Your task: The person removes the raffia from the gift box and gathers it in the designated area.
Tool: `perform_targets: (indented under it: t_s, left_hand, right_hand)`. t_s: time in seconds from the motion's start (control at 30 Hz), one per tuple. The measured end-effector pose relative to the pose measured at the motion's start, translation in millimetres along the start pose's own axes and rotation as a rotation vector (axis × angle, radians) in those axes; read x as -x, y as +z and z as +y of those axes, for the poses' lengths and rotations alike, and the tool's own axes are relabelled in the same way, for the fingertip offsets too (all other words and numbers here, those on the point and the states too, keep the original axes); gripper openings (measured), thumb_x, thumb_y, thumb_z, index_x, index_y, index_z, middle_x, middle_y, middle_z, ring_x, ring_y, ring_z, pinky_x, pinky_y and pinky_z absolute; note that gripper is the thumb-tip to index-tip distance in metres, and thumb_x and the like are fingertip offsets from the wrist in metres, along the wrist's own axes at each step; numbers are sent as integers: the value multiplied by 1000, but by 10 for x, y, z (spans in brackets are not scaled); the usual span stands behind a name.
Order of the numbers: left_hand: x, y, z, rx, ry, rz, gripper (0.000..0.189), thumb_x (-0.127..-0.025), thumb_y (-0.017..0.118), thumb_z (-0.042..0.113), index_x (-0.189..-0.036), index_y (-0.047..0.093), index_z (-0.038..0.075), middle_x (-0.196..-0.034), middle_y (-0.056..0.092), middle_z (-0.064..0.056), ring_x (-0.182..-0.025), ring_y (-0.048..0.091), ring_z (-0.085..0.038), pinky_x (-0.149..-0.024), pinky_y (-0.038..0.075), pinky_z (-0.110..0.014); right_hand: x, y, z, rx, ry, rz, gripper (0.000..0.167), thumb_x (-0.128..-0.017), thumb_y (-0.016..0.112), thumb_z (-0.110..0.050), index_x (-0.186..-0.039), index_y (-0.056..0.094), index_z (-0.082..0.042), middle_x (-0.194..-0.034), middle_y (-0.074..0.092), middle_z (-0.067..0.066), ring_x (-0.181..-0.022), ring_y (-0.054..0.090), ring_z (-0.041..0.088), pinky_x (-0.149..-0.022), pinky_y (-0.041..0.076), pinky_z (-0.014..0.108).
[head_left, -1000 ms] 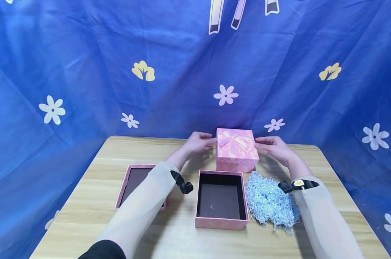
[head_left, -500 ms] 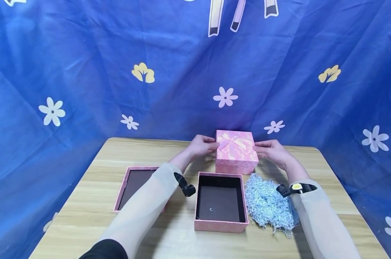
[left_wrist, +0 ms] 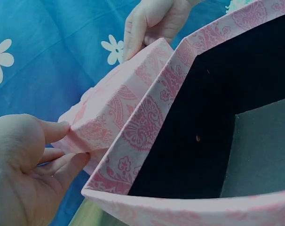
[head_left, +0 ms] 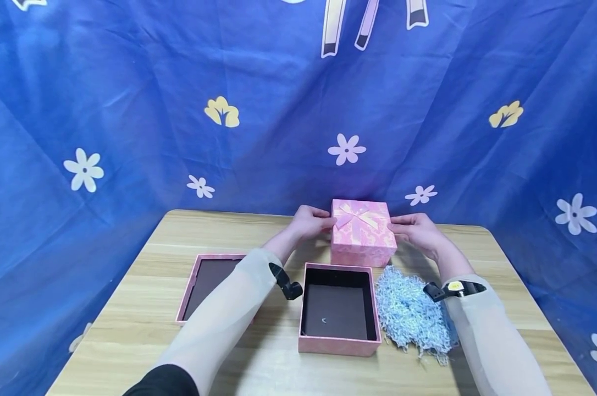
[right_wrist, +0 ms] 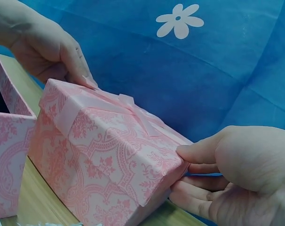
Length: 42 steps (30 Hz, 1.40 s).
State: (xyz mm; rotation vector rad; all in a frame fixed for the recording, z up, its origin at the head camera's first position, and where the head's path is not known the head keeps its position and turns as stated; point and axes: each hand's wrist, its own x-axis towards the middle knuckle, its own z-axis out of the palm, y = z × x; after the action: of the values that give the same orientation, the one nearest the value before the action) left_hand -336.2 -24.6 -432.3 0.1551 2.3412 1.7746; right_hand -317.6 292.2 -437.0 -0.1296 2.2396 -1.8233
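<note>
A pink patterned gift box (head_left: 360,257) with a ribbon bow on its lid (head_left: 370,234) stands at the back of the table. At its left side, my left hand (head_left: 308,222) holds the lid's edge; the left wrist view shows thumb and fingers of that hand (left_wrist: 27,165) against the lid. My right hand (head_left: 417,231) grips the opposite edge, and in the right wrist view its thumb (right_wrist: 201,151) lies on the lid's side with fingers lower down. The lid sits on the box. What the box contains is hidden.
Directly in front stands an open pink box (head_left: 339,345) with a dark interior and a tiny light scrap inside. Blue shredded paper (head_left: 412,313) lies to its right. A shallow pink tray-like lid (head_left: 211,283) lies left, partly under my left forearm. A blue curtain (head_left: 278,137) hangs behind the table.
Both hands have come in closer to the gift box's sides, and their fingers now hold the lid's edges. The box, the open box and the shredded paper stay in place.
</note>
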Motion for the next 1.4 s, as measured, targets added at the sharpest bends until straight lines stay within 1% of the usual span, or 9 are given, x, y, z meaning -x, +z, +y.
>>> perform_targets:
  t_s: [0.17,0.33,0.6,0.87,1.03,1.13,1.27,1.33,1.4]
  left_hand:
    - [7,24,38,69,-20,3,41,-94,80,6,-128,69,-14,-122,71,-27,-95,73,-23,-95,61,-42]
    - [10,18,66,48,-16,-1,42,-94,80,6,-129,69,-13,-124,70,-26,-97,72,-20,-87,62,-30]
    - [12,-11,105,0,9,28,43,-92,83,14,-127,72,-10,-121,73,-21,-98,73,-18,-89,60,-29]
    - [39,-70,204,49,20,2,49,-91,84,14,-130,69,-11,-131,68,-22,-108,74,-23,-95,60,-33]
    - [105,-167,328,69,33,-29,52,-90,87,16,-133,69,-8,-122,75,-17,-113,72,-22,-97,59,-33]
    - [170,-228,429,74,48,-59,52,-91,86,17,-134,69,-6,-116,77,-16,-113,72,-21,-98,58,-35]
    - [235,-282,522,128,54,-106,47,-95,82,14,-135,68,-7,-120,75,-17,-112,72,-23,-97,59,-36]
    - [254,-300,541,175,52,-124,45,-97,80,11,-135,67,-8,-123,74,-19,-113,72,-25,-98,59,-37]
    - [266,-315,550,198,66,-123,44,-97,79,9,-136,67,-7,-125,73,-19,-114,72,-26,-99,58,-40]
  right_hand:
    - [21,2,-28,-29,-13,20,49,-102,67,-1,-142,50,22,-128,67,27,-100,74,14,-98,59,36]
    - [45,-5,-47,-34,-18,30,49,-102,68,-2,-141,51,22,-129,66,28,-100,74,15,-99,58,36]
    - [82,-5,-86,-24,-36,45,49,-102,69,-4,-141,52,21,-133,63,30,-103,73,17,-99,58,34]
    - [138,-23,-185,-97,-76,70,54,-100,71,0,-143,48,22,-123,69,14,-102,72,10,-96,58,28]
    - [221,-47,-304,-186,-106,53,59,-98,73,2,-147,46,20,-116,74,2,-107,71,11,-98,56,26]
    - [271,-64,-371,-232,-120,25,47,-98,73,4,-140,57,16,-112,76,1,-107,71,13,-97,55,24]
    - [319,-68,-438,-287,-120,0,18,-99,70,6,-113,78,-1,-108,76,2,-105,70,13,-99,54,26]
    - [332,-59,-464,-325,-126,-4,20,-99,69,7,-104,81,-7,-109,74,3,-104,70,14,-101,54,28]
    - [345,-46,-489,-360,-146,-13,22,-99,68,9,-106,82,-7,-112,72,4,-104,70,15,-102,55,31]
